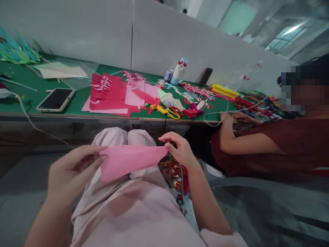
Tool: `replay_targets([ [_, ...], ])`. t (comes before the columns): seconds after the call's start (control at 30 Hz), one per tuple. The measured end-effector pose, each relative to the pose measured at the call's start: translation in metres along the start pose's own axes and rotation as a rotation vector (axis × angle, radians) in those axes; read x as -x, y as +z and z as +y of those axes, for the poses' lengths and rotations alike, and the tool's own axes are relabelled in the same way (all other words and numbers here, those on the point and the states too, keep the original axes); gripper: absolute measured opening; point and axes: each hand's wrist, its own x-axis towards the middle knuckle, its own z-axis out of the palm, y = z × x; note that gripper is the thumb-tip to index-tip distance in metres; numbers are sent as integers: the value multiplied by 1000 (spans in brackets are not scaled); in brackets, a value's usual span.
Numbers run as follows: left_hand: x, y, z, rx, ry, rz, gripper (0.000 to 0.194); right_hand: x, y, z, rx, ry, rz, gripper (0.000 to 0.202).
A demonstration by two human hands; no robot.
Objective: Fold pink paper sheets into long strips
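A pink paper sheet [130,159] is stretched between my hands above my lap, its long upper edge nearly level. My left hand [74,168] pinches the sheet's upper left corner between thumb and fingers. At the narrower right end, my right hand [181,149] is at the paper's tip, with the thumb against it and the index finger reaching out above. The fingers behind the thumb are partly hidden.
On the green table [28,82] lie a phone [56,100], red sheets [113,101], yellow-handled scissors [169,112], a can [168,75] and a bottle [179,71]. A person in a dark red shirt [288,147] sits at the right, hands at the table edge.
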Motion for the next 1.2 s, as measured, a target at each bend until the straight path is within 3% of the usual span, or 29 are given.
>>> replay_targets([
  [0.2, -3, -2, -17, 22, -198, 51, 26, 6, 11, 14, -136, 106, -6, 27],
  [0.37, -10, -8, -19, 79, -248, -86, 23, 7, 16, 15, -211, 206, -37, 42],
  [0.63, -13, -13, -18, -28, -192, -227, 19, 10, 19, 14, -341, 372, -117, 53],
  [0.87, -10, -12, -28, -81, -137, -222, 16, 10, 22, 15, -635, 559, -44, 44],
  [1.2, -10, -11, -28, -143, -94, -195, 13, 8, 30, 17, -805, 769, -10, 44],
])
